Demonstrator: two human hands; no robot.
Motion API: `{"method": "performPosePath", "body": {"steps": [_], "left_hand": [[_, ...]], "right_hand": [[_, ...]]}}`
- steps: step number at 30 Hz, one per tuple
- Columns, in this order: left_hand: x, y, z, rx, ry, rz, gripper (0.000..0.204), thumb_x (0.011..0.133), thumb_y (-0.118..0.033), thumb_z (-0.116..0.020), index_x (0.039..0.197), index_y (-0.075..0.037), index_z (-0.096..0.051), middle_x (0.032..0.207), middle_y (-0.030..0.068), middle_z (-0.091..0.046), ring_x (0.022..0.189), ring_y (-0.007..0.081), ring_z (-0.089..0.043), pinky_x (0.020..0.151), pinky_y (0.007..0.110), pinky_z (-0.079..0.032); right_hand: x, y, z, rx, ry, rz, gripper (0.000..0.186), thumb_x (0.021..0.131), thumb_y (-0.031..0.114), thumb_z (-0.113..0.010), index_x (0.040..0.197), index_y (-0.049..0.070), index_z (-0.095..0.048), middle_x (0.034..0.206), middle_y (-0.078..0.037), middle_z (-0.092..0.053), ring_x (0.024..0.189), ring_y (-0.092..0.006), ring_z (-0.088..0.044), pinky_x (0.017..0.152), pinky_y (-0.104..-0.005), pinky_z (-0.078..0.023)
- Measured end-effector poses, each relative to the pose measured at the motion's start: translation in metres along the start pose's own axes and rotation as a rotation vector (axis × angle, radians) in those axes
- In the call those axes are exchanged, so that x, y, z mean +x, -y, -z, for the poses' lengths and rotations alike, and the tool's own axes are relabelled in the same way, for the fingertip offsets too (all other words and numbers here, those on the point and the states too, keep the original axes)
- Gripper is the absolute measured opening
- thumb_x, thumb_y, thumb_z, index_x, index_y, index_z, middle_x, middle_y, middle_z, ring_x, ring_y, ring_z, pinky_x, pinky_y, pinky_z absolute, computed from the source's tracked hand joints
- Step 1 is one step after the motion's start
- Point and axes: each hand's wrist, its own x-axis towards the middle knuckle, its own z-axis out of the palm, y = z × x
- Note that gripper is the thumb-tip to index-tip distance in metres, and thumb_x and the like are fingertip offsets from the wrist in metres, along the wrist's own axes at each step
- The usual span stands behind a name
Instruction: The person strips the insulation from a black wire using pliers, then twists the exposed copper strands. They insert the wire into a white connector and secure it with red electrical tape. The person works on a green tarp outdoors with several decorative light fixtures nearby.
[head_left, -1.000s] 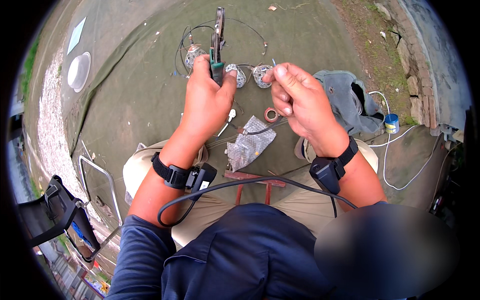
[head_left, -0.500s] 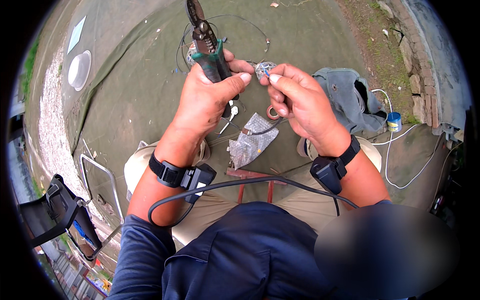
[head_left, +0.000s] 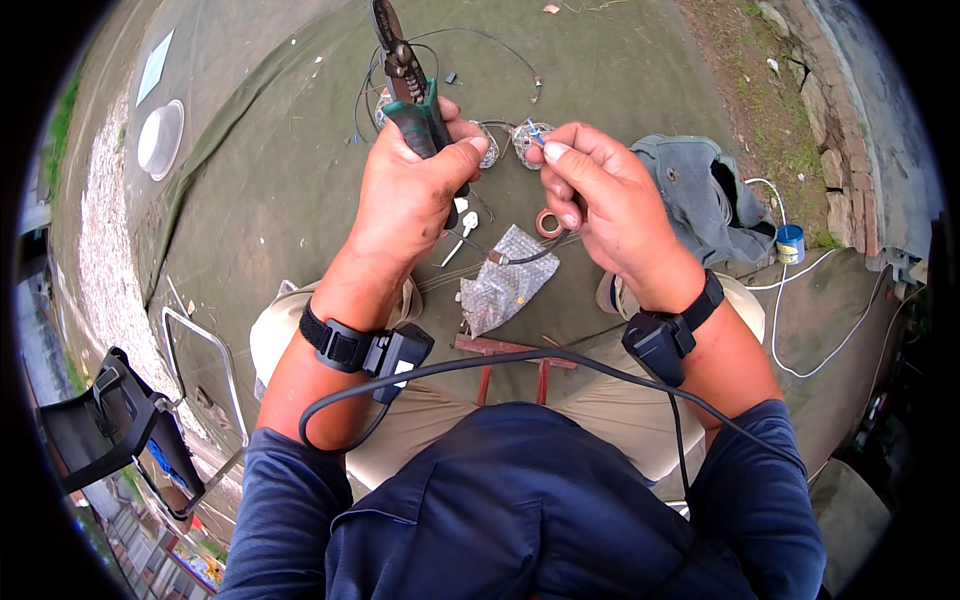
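Note:
My left hand (head_left: 410, 190) grips wire-stripping pliers (head_left: 420, 120) with green-and-black handles, their dark jaws pointing up and slightly left. Just to its right, my right hand (head_left: 600, 200) pinches thin wire ends (head_left: 536, 138), one blue, between thumb and fingers. Behind my fingers lie wire-mesh balls (head_left: 522, 153) joined to black cables, partly hidden. Below my hands on the green tarp (head_left: 260, 190) are a roll of red tape (head_left: 548, 214), a small white object (head_left: 470, 222) and a bubble-wrap piece (head_left: 505, 285) with a dark cable across it.
At right lie a grey bag (head_left: 700, 210), a blue can (head_left: 790, 245), white cable and a stone edge (head_left: 832, 170). A plastic bowl (head_left: 160, 140) and pale sheet (head_left: 155, 65) are at upper left, a black chair (head_left: 100, 430) at lower left. A red stand (head_left: 515, 350) is between my legs.
Since a second ago, the pliers in my left hand have turned, jaws tipping left, and that hand has shifted toward my right one. My right hand has stayed nearly in place, pinching the wire.

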Motion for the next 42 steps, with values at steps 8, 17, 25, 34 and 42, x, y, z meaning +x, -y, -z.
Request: {"method": "performPosePath", "body": {"steps": [8, 17, 25, 34, 42], "left_hand": [[-0.005, -0.003, -0.015, -0.032, 0.094, -0.005, 0.036, 0.085, -0.002, -0.071, 0.115, 0.001, -0.051, 0.092, 0.0064, -0.068, 0.08, 0.0126, -0.062, 0.071, 0.028, -0.049], [0.001, -0.005, 0.0, -0.061, -0.04, 0.0, 0.037, 0.085, -0.003, -0.07, 0.116, 0.002, -0.05, 0.089, 0.0058, -0.068, 0.075, 0.0118, -0.06, 0.069, 0.027, -0.048], [-0.005, -0.006, -0.005, -0.017, 0.071, 0.061, 0.036, 0.084, -0.004, -0.072, 0.114, 0.002, -0.052, 0.089, 0.0054, -0.067, 0.077, 0.0121, -0.061, 0.069, 0.028, -0.049], [-0.006, -0.004, -0.003, -0.013, 0.089, 0.058, 0.036, 0.084, -0.005, -0.072, 0.113, 0.001, -0.053, 0.089, 0.0048, -0.066, 0.077, 0.0122, -0.061, 0.069, 0.028, -0.049], [-0.006, -0.004, -0.002, -0.042, 0.149, 0.074, 0.037, 0.085, -0.005, -0.07, 0.117, 0.001, -0.053, 0.095, 0.0069, -0.067, 0.084, 0.0139, -0.063, 0.074, 0.027, -0.05]], "right_hand": [[-0.001, -0.005, -0.002, -0.003, 0.033, -0.026, 0.019, 0.102, 0.02, -0.054, 0.102, 0.002, -0.06, 0.074, 0.002, -0.051, 0.059, -0.0053, -0.045, 0.051, -0.0211, -0.038], [-0.001, -0.003, 0.0, -0.107, 0.03, -0.058, 0.019, 0.102, 0.022, -0.056, 0.105, 0.004, -0.06, 0.074, 0.003, -0.048, 0.06, -0.0054, -0.042, 0.054, -0.0216, -0.036], [0.001, -0.008, 0.005, -0.188, 0.068, -0.05, 0.019, 0.102, 0.02, -0.055, 0.103, 0.001, -0.061, 0.074, 0.002, -0.056, 0.061, -0.0051, -0.049, 0.052, -0.0211, -0.041], [0.004, -0.01, 0.015, -0.29, 0.037, 0.053, 0.018, 0.099, 0.019, -0.061, 0.103, 0.002, -0.063, 0.082, 0.001, -0.061, 0.072, -0.0069, -0.056, 0.065, -0.0233, -0.047], [0.007, -0.001, 0.018, -0.363, 0.018, 0.175, 0.02, 0.101, 0.018, -0.06, 0.11, 0.002, -0.067, 0.088, -0.001, -0.063, 0.075, -0.0083, -0.059, 0.066, -0.0252, -0.053]]}}
